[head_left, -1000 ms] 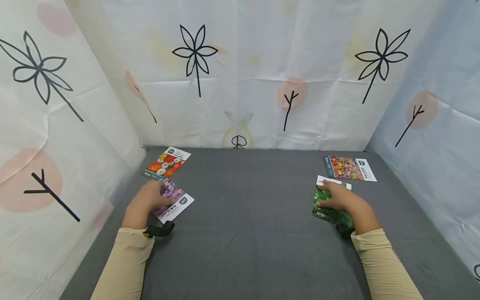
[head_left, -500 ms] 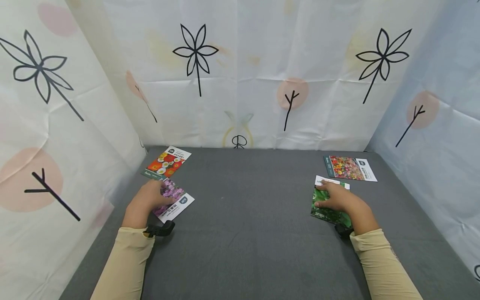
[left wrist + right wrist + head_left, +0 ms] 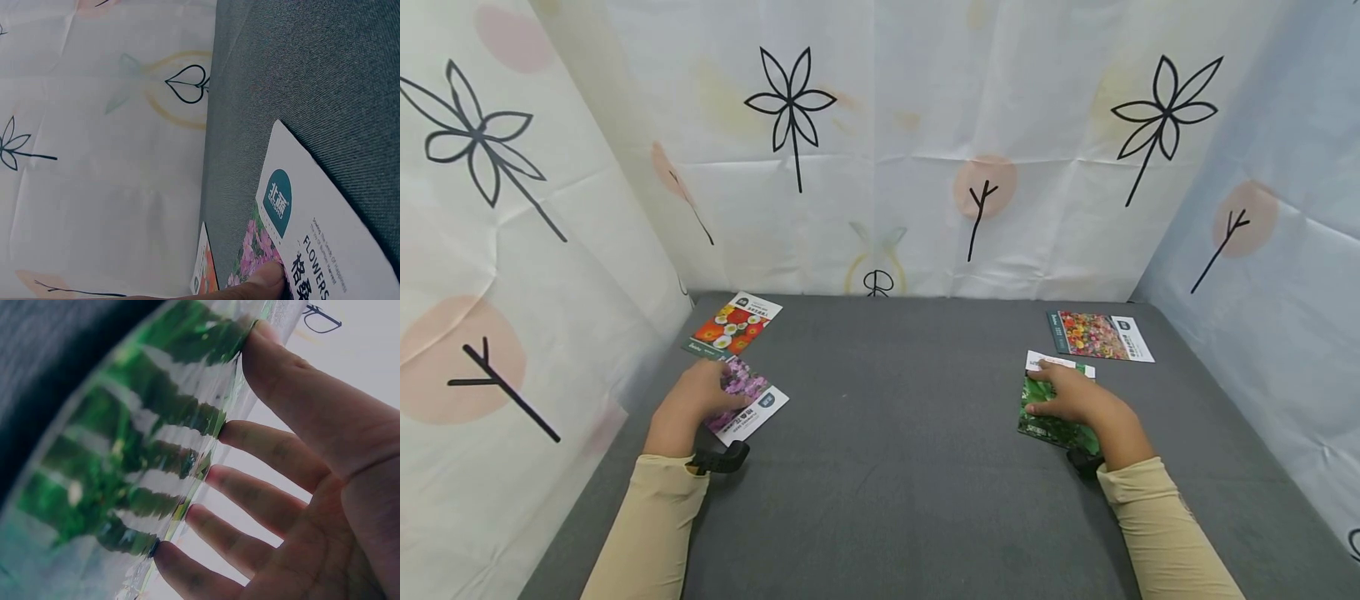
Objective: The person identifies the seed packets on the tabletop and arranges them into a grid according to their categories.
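Observation:
On the left of the grey table, my left hand (image 3: 694,398) rests on a seed packet with pink-purple flowers (image 3: 749,423). Its thumb (image 3: 265,276) lies on the printed face in the left wrist view, while the other fingers are mostly hidden. At the right, my right hand (image 3: 1084,393) presses a green leafy seed packet (image 3: 1051,429) with spread fingers. In the right wrist view, fingertips (image 3: 219,478) touch the glossy surface of that packet, with the palm raised off it. Both packets lie flat on the tabletop.
A seed packet with red and orange flowers (image 3: 733,327) lies behind my left hand, close to the purple one. Another with mixed flowers (image 3: 1097,336) lies at the back right. Patterned white cloth (image 3: 917,225) walls the grey table (image 3: 887,467) at the back and both sides.
The green seed packet has slid slightly left under my right hand, away from the mixed-flower packet. My left hand and the purple-flower packet have stayed in place.

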### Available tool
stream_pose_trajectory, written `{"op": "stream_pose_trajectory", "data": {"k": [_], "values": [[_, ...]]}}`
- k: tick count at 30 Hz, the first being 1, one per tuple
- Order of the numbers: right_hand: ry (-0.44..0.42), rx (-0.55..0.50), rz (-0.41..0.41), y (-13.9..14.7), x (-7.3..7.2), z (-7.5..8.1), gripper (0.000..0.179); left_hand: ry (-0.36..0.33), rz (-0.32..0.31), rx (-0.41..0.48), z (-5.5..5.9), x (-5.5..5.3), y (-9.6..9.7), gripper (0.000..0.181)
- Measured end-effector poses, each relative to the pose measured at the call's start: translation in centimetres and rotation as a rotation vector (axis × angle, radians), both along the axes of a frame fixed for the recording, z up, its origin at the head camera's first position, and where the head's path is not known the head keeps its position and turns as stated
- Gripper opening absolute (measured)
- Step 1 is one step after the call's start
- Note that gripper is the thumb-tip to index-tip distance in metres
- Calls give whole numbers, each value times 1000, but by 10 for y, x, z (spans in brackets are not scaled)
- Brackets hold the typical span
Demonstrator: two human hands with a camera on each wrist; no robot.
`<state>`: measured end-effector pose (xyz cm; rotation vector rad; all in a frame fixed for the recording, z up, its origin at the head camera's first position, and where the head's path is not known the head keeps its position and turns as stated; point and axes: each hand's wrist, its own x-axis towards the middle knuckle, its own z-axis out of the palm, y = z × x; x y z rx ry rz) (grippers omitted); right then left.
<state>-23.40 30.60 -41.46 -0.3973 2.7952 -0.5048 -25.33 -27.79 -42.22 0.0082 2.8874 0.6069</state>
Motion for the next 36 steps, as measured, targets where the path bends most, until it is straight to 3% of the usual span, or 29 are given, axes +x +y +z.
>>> {"op": "stream_pose_trajectory", "data": {"k": [36], "values": [[10,-4,45,-9,-1,-1,69,-10,3,-3,-2,-1,0,73]]}}
